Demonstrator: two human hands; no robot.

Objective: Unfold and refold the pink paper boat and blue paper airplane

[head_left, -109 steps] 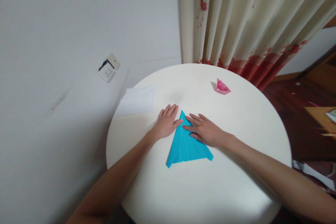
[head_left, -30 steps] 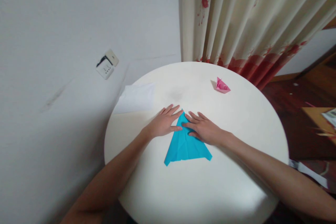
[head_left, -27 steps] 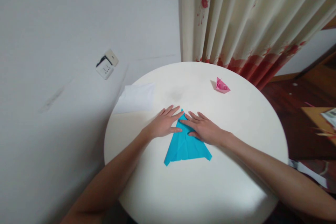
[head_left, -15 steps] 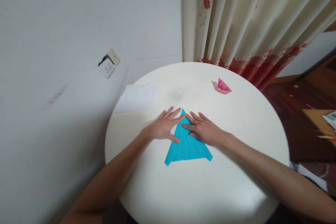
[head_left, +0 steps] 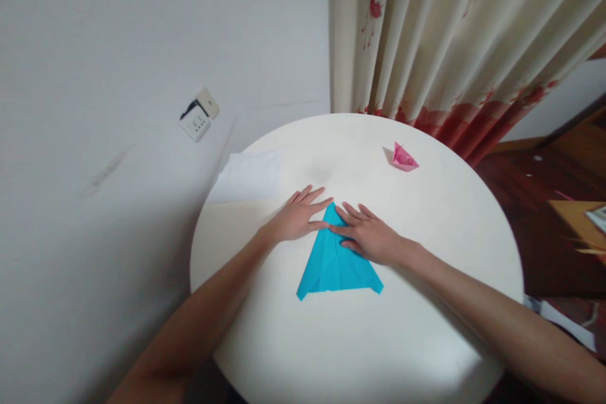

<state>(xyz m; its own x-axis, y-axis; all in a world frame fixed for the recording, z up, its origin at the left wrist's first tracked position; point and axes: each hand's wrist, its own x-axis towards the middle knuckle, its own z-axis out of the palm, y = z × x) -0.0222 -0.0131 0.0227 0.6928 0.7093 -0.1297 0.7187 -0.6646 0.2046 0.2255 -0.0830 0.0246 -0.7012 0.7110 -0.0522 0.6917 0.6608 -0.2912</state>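
A sheet of blue paper [head_left: 336, 268], folded into a tall triangle with two small flaps at its lower corners, lies flat on the white round table [head_left: 416, 322]. My left hand [head_left: 298, 214] is at its upper left, fingers spread; the index fingertip touches the tip of the paper and the thumb reaches its left edge. My right hand [head_left: 372, 235] rests over the upper right side with fingers spread, the index finger along the edge near the tip and another finger lying across the paper. Both hands partly hide the top of the triangle.
A pink folded paper boat [head_left: 404, 158] stands at the back right of the table. White paper sheets [head_left: 246, 177] lie at the back left. Beyond are a wall with a socket [head_left: 195, 124] and a floral curtain [head_left: 426, 44].
My left thumb has moved up the left edge, and the index finger has moved up to the tip. The paper's pointed tip now looks blunter. My right hand has hardly moved.
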